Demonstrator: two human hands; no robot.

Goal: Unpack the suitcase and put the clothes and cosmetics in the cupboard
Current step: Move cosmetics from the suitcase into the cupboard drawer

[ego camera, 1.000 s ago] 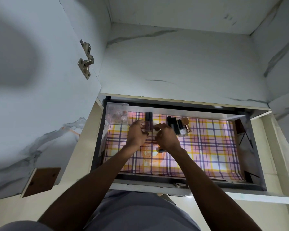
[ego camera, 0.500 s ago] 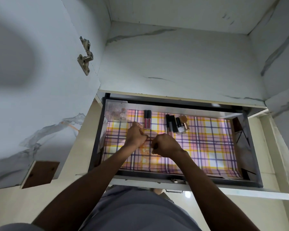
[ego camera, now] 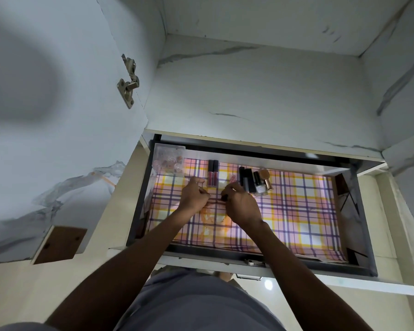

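Over the pulled-out, plaid-lined cupboard drawer [ego camera: 296, 211], both hands, left [ego camera: 193, 195] and right [ego camera: 240, 204], curl together; their contents are hidden, likely arranging cosmetics.

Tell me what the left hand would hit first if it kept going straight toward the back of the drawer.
Probably nothing until the drawer's back wall: the left hand points between the clear plastic box of small round items and the two dark-capped red lip gloss tubes, though depth is unclear.
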